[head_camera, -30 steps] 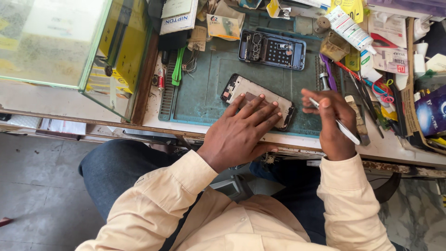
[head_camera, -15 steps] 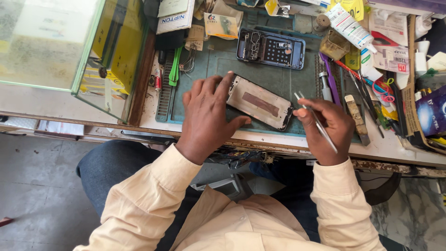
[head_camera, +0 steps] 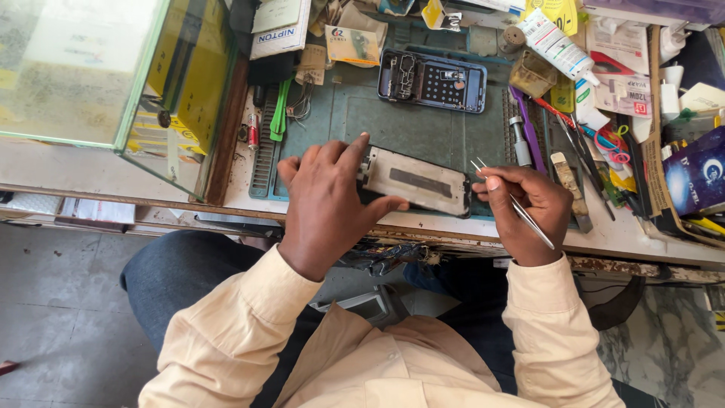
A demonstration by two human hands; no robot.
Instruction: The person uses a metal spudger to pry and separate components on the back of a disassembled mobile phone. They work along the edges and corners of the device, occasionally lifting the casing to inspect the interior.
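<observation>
An opened phone body (head_camera: 419,181) with a pale inner plate lies on the green work mat (head_camera: 423,128), near the bench's front edge. My left hand (head_camera: 325,200) grips its left end, thumb under the near side and fingers over the top. My right hand (head_camera: 525,204) sits just right of the phone and holds thin metal tweezers (head_camera: 513,202), whose tips point up-left toward the phone's right end. A second phone frame (head_camera: 432,80), dark blue with exposed parts, lies farther back on the mat.
A glass display case (head_camera: 113,75) stands at the left. Tools, a purple-handled tool (head_camera: 527,125), a tube (head_camera: 555,41), packets and boxes crowd the bench's back and right. A green tool (head_camera: 279,113) lies by the mat's left edge.
My left hand slid from covering the phone to gripping its left end, uncovering the pale plate. My right hand drew back slightly to the phone's right end with the tweezers.
</observation>
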